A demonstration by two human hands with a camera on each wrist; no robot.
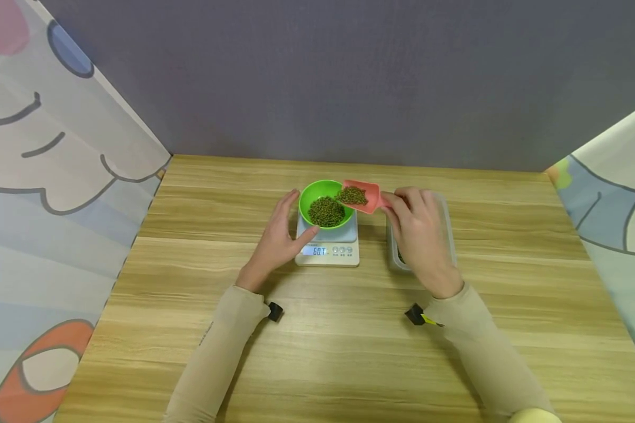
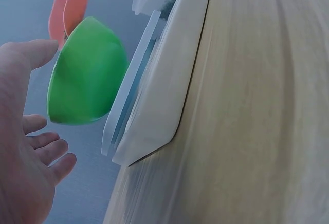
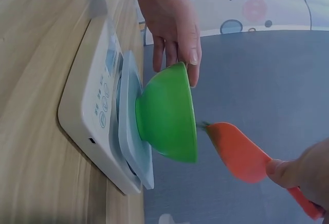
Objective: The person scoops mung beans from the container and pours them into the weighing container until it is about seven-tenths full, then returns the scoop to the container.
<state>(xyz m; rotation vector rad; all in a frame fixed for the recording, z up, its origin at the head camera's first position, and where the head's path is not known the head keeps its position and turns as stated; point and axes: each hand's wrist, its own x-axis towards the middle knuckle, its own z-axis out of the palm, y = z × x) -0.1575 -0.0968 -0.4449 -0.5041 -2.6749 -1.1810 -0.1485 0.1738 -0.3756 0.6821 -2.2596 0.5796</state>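
Note:
A green bowl [image 1: 308,207] with a heap of small green beans [image 1: 326,212] stands on the platform of a white kitchen scale [image 1: 328,254]. The scale's display reads about 60.7. My right hand [image 1: 422,229] pinches the handle of a red scoop [image 1: 371,196] tilted over the bowl's right rim. Beans lie in the scoop, and a few spill from its lip in the right wrist view. My left hand [image 1: 279,239] is beside the bowl's left side, fingers extended and spread, thumb close to the near rim.
A clear plastic container [image 1: 448,235] stands right of the scale, partly hidden under my right hand, with some beans inside. The wooden table [image 1: 338,346] meets a grey wall panel [image 1: 349,82] at the back. Cartoon-print sheets [image 1: 42,247] hang at both sides.

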